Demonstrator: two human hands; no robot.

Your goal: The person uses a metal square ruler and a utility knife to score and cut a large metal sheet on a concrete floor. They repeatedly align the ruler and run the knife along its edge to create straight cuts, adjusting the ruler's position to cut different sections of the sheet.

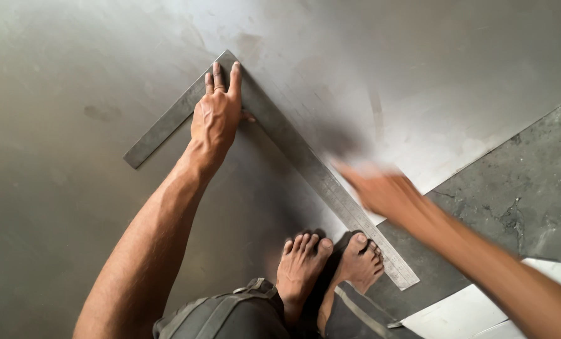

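Note:
A large steel L-shaped square (305, 160) lies flat on a big grey metal sheet (60, 188). My left hand (216, 113) presses palm-down on the square's corner, fingers straight and together, thumb out to the right. My right hand (381, 188) is blurred with motion beside the square's long graduated arm, close to it or touching it; I cannot tell whether it holds anything. My bare feet (327, 263) stand on the sheet next to the long arm's near end.
The sheet's edge (481, 154) runs diagonally at the right, with dark cracked concrete floor (525, 194) beyond it. A white panel (469, 311) lies at the bottom right. My dark trousers show at the bottom.

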